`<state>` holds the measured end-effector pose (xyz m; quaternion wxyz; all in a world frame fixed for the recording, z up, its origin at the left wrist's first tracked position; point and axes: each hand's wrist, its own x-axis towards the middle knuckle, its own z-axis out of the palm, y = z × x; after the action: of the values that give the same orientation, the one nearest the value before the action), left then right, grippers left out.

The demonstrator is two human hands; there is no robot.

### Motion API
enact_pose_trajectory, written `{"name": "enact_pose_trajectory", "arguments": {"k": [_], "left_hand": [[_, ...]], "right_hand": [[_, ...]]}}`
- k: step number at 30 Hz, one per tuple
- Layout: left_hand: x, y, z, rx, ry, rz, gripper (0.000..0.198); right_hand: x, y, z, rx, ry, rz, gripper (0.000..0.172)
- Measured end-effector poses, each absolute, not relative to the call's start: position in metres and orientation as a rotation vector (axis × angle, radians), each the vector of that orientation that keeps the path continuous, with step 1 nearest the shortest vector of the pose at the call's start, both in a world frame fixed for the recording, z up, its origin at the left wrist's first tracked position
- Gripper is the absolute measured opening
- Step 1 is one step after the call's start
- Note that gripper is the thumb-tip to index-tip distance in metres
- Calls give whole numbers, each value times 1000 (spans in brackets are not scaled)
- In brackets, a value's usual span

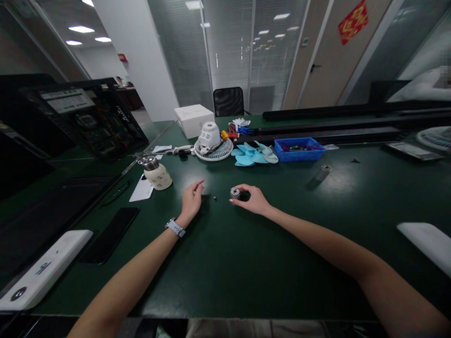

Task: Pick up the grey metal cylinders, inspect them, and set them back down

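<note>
My right hand (254,201) holds a small grey metal cylinder (235,193) upright between thumb and fingers. Dark holes show in its top, and it looks like a small motor. My left hand (192,199), with a watch on the wrist, hovers low over the green table to the left. Its fingers point forward with the thumb a little apart, and I see nothing held in them. Between both hands lies a tiny metal piece (215,197), too small to name. Farther right, a similar grey cylinder (323,172) stands on the table.
Beyond my hands sit a white fan part (210,136), light blue fan blades (252,154), a blue tray (300,155) and a white box (194,120). On the left are a patterned bottle (158,176), a black phone (112,235) and a white device (45,270).
</note>
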<state>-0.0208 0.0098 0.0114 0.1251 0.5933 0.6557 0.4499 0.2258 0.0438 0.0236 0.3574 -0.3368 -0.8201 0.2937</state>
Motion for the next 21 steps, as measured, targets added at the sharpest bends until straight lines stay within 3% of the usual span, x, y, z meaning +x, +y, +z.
{"name": "enact_pose_trajectory", "arguments": {"k": [2, 7, 15, 21], "left_hand": [[-21, 10, 12, 1609, 1866, 1373, 37], [-19, 9, 13, 1611, 1847, 1332, 29], [-16, 7, 16, 1644, 1929, 1247, 24], [-15, 6, 15, 1622, 2001, 1208, 24]], "right_hand": [[233, 45, 25, -911, -2113, 734, 38], [301, 60, 19, -1136, -1882, 635, 43], [464, 79, 10, -1720, -1281, 157, 53], [481, 77, 9, -1899, -1162, 167, 59]]}}
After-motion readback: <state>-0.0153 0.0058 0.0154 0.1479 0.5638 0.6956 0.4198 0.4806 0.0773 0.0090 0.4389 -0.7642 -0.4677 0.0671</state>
